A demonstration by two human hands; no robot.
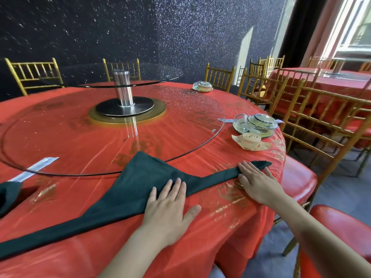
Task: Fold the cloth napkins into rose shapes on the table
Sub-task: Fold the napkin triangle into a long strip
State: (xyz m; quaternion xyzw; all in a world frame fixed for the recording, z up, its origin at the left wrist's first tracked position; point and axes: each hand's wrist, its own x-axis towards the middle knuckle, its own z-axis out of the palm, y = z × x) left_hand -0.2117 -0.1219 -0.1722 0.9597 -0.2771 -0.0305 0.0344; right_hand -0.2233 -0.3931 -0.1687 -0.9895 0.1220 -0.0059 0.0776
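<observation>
Two bare forearms (128, 255) are seen, uncovered as far as the view reaches. The left hand (168, 206) and right hand (259, 183) are shown bare, with fingernails (193, 213) kept short and plain.

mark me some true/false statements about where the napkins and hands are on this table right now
1. The left hand and the right hand both lie with straight fingers on the dark green napkin. True.
2. The dark green napkin is already rolled into a rose. False: it lies flat, folded into a long band with a triangular peak in the middle.
3. A rolled peach rose napkin sits beside the wrapped tableware set. True.
4. The peach rose napkin stands on the glass turntable. False: it rests on the red tablecloth, outside the glass rim.
5. The right hand presses the wide middle of the dark green napkin. False: it presses the narrow right end; the left hand is at the middle.
</observation>
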